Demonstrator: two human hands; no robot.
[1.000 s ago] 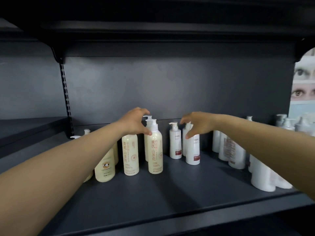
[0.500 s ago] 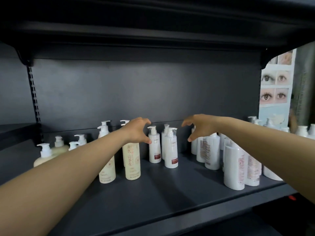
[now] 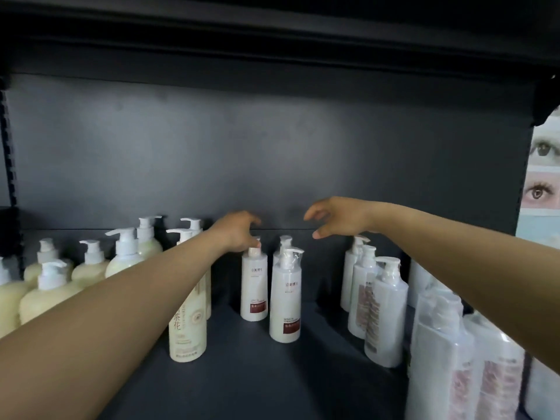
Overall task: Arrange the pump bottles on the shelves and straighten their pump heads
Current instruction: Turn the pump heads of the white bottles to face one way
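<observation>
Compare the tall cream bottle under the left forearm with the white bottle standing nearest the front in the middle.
The cream bottle is yellowish and partly hidden by the forearm; the white bottle is white, in full view, with a dark red band low down. Its pump seems film-wrapped; the cream bottle's looks bare. Both stand upright on the shelf, untouched.

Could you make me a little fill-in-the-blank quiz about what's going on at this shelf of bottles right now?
1. The left hand touches the pump of a white bottle with a dark ____ label.
2. The right hand holds ____; it hovers above the bottles.
3. The cream bottles stand to the ____ of the white ones.
4. The shelf and its back wall are ____ in colour.

Missing words: red; nothing; left; black
</observation>
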